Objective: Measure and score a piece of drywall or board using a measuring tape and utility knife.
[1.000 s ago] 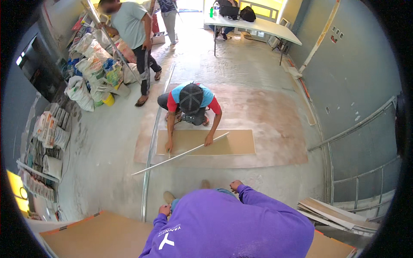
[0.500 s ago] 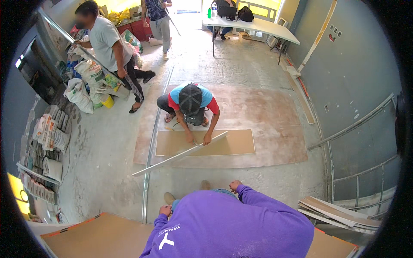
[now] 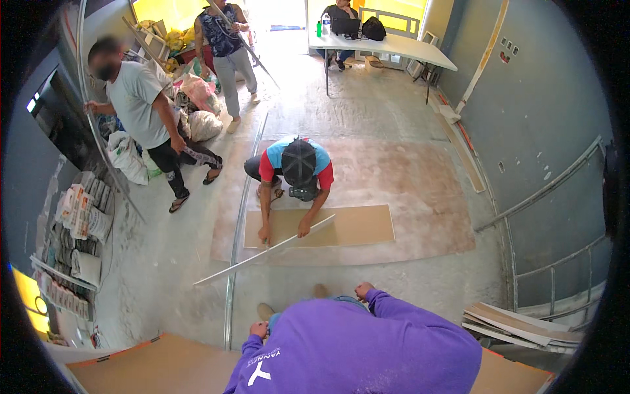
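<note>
My left hand (image 3: 259,329) rests by my left knee, its fingers curled with nothing visible in them. Beside my other knee, my right hand (image 3: 363,291) is loosely closed, and no object shows in it. Purple sleeves cover both arms. In front of me, a crouching co-worker leans over a narrow tan board (image 3: 361,225) lying on a large reddish-brown sheet (image 3: 426,177). Both of the co-worker's hands are on a long pale strip (image 3: 246,262) slanting across the board. What the co-worker's fingers grip is too small to tell.
Large tan boards (image 3: 157,361) lie around me. A metal channel (image 3: 230,292) runs along the floor. Stacked offcuts (image 3: 518,326) and a metal frame (image 3: 551,268) stand right; sacks (image 3: 82,210) line the left. Two people carry long pieces near the far left. A white table (image 3: 400,44) stands behind.
The person at the left has walked nearer with a long metal piece. The one in the patterned top has also come closer. The co-worker's hands and strip have shifted left; my hands stay put.
</note>
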`<action>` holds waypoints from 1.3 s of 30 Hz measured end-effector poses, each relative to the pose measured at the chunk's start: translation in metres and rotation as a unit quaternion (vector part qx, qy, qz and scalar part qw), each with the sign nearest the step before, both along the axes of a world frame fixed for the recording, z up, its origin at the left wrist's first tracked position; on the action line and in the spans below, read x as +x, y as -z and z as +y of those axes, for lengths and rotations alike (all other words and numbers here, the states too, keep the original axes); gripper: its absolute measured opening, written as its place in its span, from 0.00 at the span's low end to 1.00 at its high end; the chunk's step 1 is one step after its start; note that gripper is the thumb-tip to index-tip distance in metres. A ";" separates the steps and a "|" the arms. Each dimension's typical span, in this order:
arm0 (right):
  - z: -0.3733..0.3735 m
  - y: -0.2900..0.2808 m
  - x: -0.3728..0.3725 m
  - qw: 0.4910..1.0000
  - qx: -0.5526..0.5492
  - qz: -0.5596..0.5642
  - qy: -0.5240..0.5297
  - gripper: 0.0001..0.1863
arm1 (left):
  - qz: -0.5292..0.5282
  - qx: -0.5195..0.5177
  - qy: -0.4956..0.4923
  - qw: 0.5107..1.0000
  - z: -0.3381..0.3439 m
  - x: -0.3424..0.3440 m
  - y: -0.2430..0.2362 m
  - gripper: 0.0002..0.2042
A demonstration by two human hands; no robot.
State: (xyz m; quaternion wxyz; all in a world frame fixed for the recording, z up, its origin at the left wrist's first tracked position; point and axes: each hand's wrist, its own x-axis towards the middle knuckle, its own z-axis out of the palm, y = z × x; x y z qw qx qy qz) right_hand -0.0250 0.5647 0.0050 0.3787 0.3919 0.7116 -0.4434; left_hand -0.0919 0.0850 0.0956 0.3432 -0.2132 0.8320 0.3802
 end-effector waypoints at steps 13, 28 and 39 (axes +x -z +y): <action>0.008 0.037 0.004 1.000 -0.008 0.002 -0.024 0.14 | -0.006 -0.012 0.020 1.000 0.000 -0.008 0.006 0.14; -0.006 -0.015 -0.002 0.996 -0.052 0.020 -0.067 0.14 | 0.014 -0.025 0.029 0.999 -0.035 0.012 0.075 0.19; -0.024 -0.061 -0.021 0.996 0.044 0.032 -0.071 0.16 | -0.052 -0.027 0.026 0.998 -0.030 0.002 0.045 0.21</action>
